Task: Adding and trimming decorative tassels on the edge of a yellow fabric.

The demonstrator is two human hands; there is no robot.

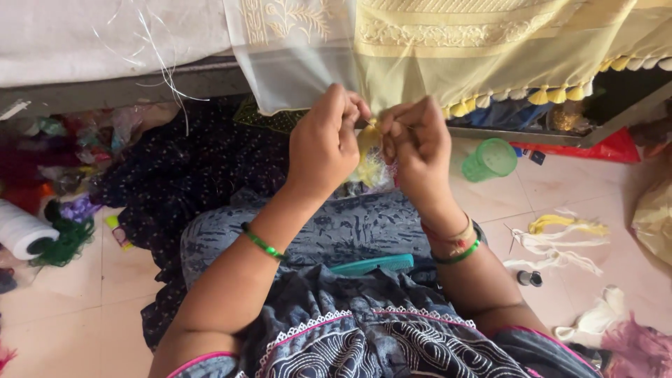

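Both hands are raised close together at the lower edge of a pale yellow embroidered cloth [448, 66] that hangs from a raised surface. The left hand [325, 140] is curled, fingertips pressed together and pinching the cloth's edge beside a yellow tassel [369, 136]. The right hand [416, 143] is likewise curled, fingers pinched at the same tassel; what lies between them is too small to tell. A row of finished yellow tassels [539, 96] trims the hem to the right.

A teal comb [374, 264] lies on the person's lap. A green plastic cup [490, 159] lies tipped on the tiled floor near the right hand. A white thread spool [21, 229] sits at far left, loose white and yellow threads [560, 241] at right. Green bangles are worn on both wrists.
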